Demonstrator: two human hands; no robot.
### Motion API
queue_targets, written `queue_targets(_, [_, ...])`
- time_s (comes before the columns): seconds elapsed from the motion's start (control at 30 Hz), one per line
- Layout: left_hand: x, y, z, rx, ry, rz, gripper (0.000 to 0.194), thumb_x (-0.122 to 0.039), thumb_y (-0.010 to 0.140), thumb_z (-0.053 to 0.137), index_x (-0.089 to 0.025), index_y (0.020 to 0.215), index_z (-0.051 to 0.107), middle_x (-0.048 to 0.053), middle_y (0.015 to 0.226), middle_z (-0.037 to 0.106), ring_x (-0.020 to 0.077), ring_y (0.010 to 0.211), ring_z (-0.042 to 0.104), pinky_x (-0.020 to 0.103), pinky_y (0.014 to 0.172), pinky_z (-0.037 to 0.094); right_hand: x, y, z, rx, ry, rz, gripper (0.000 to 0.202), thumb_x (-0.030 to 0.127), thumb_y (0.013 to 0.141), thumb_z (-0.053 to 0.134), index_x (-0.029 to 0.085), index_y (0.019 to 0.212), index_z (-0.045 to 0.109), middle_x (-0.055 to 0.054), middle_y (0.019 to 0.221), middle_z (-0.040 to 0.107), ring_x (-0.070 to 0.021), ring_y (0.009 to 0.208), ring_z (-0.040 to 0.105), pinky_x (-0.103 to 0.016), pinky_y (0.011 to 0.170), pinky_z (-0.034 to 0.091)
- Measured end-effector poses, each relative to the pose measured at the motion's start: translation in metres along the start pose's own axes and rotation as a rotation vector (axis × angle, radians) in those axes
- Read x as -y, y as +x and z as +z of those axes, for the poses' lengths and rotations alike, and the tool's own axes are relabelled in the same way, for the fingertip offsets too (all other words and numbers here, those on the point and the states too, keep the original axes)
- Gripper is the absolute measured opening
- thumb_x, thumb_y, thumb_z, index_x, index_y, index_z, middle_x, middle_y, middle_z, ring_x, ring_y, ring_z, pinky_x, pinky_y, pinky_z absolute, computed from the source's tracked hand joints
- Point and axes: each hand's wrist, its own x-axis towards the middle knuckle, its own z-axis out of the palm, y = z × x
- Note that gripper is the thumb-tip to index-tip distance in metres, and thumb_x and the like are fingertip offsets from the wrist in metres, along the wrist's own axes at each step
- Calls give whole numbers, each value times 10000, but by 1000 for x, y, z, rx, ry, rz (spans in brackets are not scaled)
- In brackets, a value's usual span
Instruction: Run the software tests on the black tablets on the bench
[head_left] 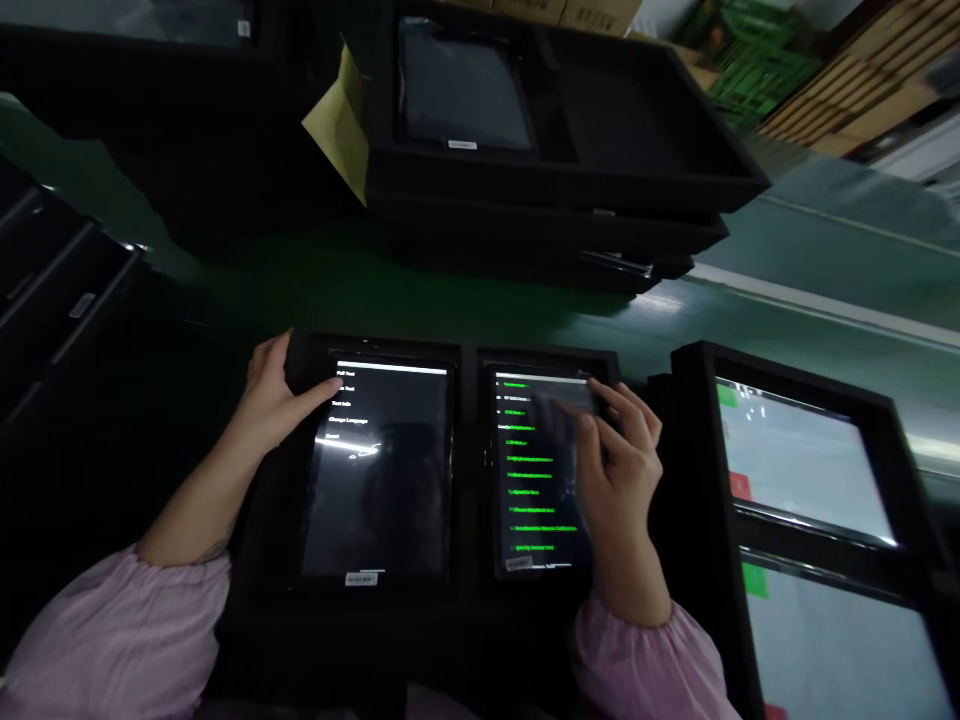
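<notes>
Two tablets sit side by side in a black foam tray (469, 600). The left tablet (379, 500) has a dark screen with a short white menu, and the right tablet (536, 495) lists several lines of green text. My left hand (277, 400) rests at the tray's upper left corner, thumb stretched over to the left tablet's menu. Over the upper right of the right tablet is my right hand (622, 455), index finger extended near the screen's top edge; whether it touches the glass I cannot tell. Both hands hold nothing, with fingers apart.
Another black tray (697, 520) at right holds two tablets lit with white screens. Stacked trays (570, 190) stand behind, the top one carrying a dark tablet (465, 90). Yellow paper (337, 125) sticks out beside them. More trays (67, 270) lie at left; green crates (765, 60) are farther back.
</notes>
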Motion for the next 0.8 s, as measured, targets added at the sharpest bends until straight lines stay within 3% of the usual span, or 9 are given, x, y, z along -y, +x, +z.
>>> queue_targets(0.2, [2,-6,1,28,-127,20,850,-407,799,717,-180,1550,389,141,1594,309,294,1493,363,431,1260,272,6,3,-2,58,48,-87,287,246,1000,576,259,849,820,-66,1147,751,-296,1225,603,-525,959,564])
queue_targets(0.37, [2,-10,-2,54,-151,15,869,-361,810,712,-193,1579,342,131,1653,241,292,1499,352,438,1265,260,5,2,-1,151,49,-137,294,235,993,575,247,839,825,-89,1221,719,-306,1275,561,-535,975,562])
queue_targets(0.47, [2,-11,-12,138,-143,11,900,-363,799,721,-232,1592,316,118,1665,256,322,1494,357,505,1253,271,2,0,-1,196,25,-158,299,258,997,569,238,848,827,-103,1269,701,-325,1306,530,-559,982,557])
queue_targets(0.6, [10,-11,-24,295,-177,-2,1002,-438,763,752,-318,1616,241,88,1682,262,350,1504,348,570,1232,290,2,-1,-1,136,56,-150,298,255,987,590,233,787,809,-94,1192,730,-317,1248,581,-535,935,582])
queue_targets(0.8, [23,-12,-17,254,-46,148,1109,-464,746,787,-308,1641,152,135,1700,151,339,1575,174,556,1256,194,4,0,-2,44,87,-99,295,267,988,577,244,803,805,-74,1091,746,-278,1117,659,-469,852,616])
